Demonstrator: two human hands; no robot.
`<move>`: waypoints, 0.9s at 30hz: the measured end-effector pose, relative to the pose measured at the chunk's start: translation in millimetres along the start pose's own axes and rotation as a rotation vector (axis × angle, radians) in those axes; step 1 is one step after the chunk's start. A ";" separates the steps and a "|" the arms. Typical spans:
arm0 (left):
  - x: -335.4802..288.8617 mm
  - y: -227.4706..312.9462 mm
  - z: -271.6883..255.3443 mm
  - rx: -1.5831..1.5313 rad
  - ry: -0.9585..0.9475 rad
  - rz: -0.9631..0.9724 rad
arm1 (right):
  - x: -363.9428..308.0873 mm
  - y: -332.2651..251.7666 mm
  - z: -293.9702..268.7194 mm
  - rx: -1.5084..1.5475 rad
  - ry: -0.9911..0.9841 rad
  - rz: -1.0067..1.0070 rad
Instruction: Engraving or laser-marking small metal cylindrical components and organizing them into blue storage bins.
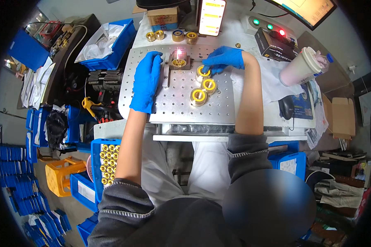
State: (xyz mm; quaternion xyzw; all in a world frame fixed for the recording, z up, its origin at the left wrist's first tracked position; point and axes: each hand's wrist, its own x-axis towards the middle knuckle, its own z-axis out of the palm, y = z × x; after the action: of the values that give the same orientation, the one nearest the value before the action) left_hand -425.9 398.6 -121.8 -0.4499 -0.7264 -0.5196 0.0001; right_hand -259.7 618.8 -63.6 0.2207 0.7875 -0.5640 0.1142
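My left hand (146,82), in a blue glove, lies along the left of the perforated metal plate (177,109), fingers stretched out beside a small metal bar (166,77). Just right of it, a brass ring (179,61) sits in a metal fixture (187,64) under a reddish glow. My right hand (226,59), also gloved in blue, has its fingertips closed on another brass ring (201,76) standing on the plate. Two more yellow-faced brass rings, one (209,85) behind the other (198,97), sit nearer to me. The grip's underside is hidden.
Several brass rings (191,38) stand behind the plate, near a cardboard box (163,19) and a lit phone (211,16). To the right are a button box (251,26), a lidded cup (299,68) and a mouse (286,108). A blue crate (96,164) of brass rings stands lower left.
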 end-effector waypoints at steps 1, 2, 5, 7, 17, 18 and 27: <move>-0.3 -0.1 -0.2 0.003 0.003 -0.010 | -1.3 -2.1 2.7 -0.006 0.002 0.024; -0.4 0.2 0.7 0.003 0.003 -0.010 | -3.4 -3.7 4.3 -0.012 0.008 0.050; -0.4 0.8 0.8 -0.002 -0.004 0.002 | -4.9 -4.9 5.3 0.055 0.023 0.033; -0.5 1.0 -0.7 0.015 -0.002 -0.015 | -1.4 -2.9 5.6 0.081 0.075 0.001; -0.7 0.0 -0.8 0.002 -0.012 -0.012 | -5.8 -7.9 7.6 0.005 0.143 0.088; -1.1 -2.1 0.1 0.006 -0.006 -0.018 | -4.8 -6.9 7.2 0.007 0.146 0.084; -0.4 1.0 0.1 -0.038 -0.018 -0.040 | 10.7 -8.5 10.6 0.488 0.303 -0.089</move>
State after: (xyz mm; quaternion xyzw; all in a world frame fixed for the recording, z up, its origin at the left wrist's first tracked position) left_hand -424.9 398.5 -121.3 -0.4399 -0.7252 -0.5291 -0.0252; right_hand -273.9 608.9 -64.6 0.2884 0.6456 -0.7018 -0.0862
